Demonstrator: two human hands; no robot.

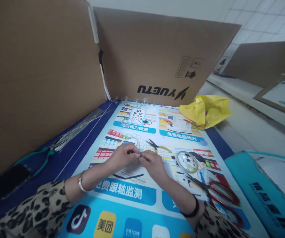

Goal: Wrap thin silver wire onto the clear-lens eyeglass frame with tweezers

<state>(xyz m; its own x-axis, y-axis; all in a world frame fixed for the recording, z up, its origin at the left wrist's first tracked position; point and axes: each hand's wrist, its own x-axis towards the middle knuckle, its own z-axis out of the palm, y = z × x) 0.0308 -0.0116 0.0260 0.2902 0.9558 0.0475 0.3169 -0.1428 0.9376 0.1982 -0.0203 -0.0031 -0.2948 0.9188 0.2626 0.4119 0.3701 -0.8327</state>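
Over the middle of a printed poster sheet (144, 135), my left hand (124, 156) and my right hand (153, 164) meet fingertip to fingertip. Both are closed in a pinch; whatever they hold is too small to make out. Just beyond the right hand lie small pliers (163, 147) with yellow handles. A clear round dish (187, 162) rests to the right of them. Red-handled scissors (223, 193) lie near my right forearm. Thin wire pieces (133, 177) are scattered on the sheet beneath my left hand.
Cardboard panels (157, 53) stand at the back and left. A bundle of thin wires (76, 130) and teal-handled pliers (42, 157) lie at the left. A yellow bag (206, 110) sits at the back right, a teal box (263, 188) at the right edge.
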